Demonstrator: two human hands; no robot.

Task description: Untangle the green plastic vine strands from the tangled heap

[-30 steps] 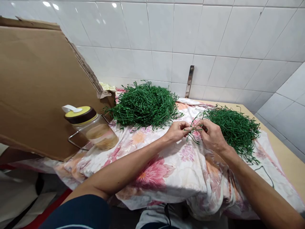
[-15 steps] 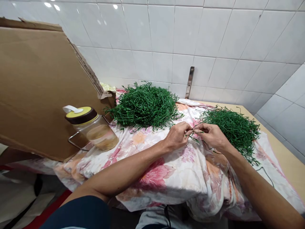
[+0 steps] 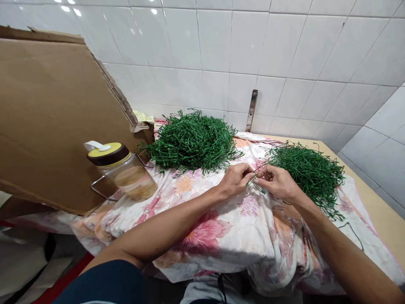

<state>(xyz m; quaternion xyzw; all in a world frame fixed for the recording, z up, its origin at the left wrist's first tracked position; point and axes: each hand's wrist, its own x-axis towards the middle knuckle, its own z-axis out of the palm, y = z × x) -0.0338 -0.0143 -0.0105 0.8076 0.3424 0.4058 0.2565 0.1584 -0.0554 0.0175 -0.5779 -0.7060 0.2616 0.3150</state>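
My left hand (image 3: 236, 179) is closed in a pinch on thin green stems (image 3: 260, 188) with small bud-like tips. Fingertip to fingertip with it, my right hand (image 3: 278, 182) also pinches the stems, which cross between both hands. Just beyond and right of my right hand lies a loose tangled pile of similar green stems (image 3: 311, 171). A larger heap of green stems (image 3: 196, 141) sits behind and left of my left hand. Everything rests on a floral cloth (image 3: 202, 236). How many stems are in my fingers I cannot tell.
A clear jar with a yellow and brown lid (image 3: 126, 173) stands at left, before a tall cardboard sheet (image 3: 53, 118). White tiled wall (image 3: 215, 38) closes off the back, with a metal strip (image 3: 252, 110) on it. A loose green strand (image 3: 352, 232) lies at right.
My right fingers have shifted slightly and closed in nearer to my left fingertips on the stems. My left hand stays in nearly the same place. The piles look unchanged.
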